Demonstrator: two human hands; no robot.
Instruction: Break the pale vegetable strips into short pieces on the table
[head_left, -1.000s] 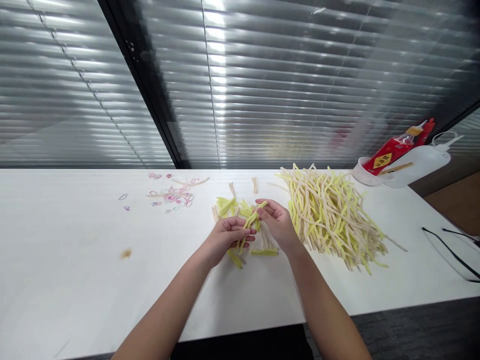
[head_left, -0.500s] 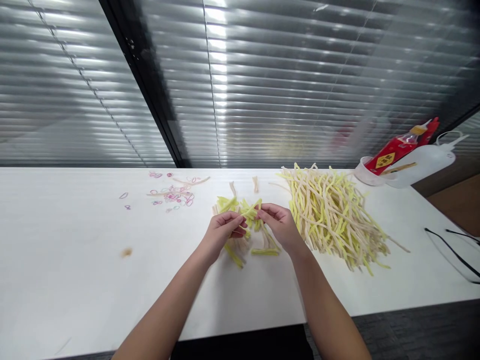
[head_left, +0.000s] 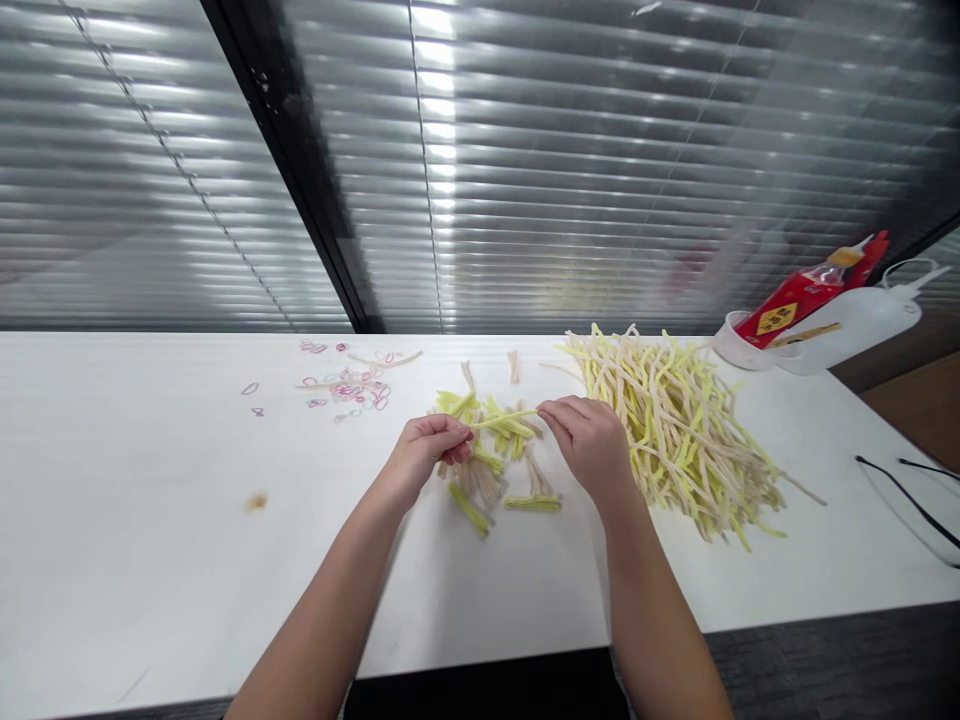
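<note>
A thin yellow fuzzy strand (head_left: 504, 419), like a pipe cleaner, is stretched between my hands above the table. My left hand (head_left: 429, 450) pinches its left end, and my right hand (head_left: 583, 432) grips the right end between thumb and fingers. Beneath and around them lie short yellow and beige bundles (head_left: 480, 480) of similar strands, partly hidden by my left hand. A folded yellow bundle (head_left: 532, 503) rests in front of my right hand, touching a small beige bundle (head_left: 537, 470). To the right spreads a big loose pile of yellow and beige strands (head_left: 675, 440).
Small colourful rubber bands (head_left: 356, 390) lie scattered at the back left of the white table (head_left: 150, 580). At the back right are a red-labelled bottle (head_left: 787, 305), a clear cup (head_left: 739, 345) and a white squeeze bottle (head_left: 862, 325). Black glasses (head_left: 907, 500) lie at the right edge.
My hands have moved apart, the right hand going rightward and the left hand slightly left. The yellow strand, bunched between my fingers before, is now drawn out straight.
</note>
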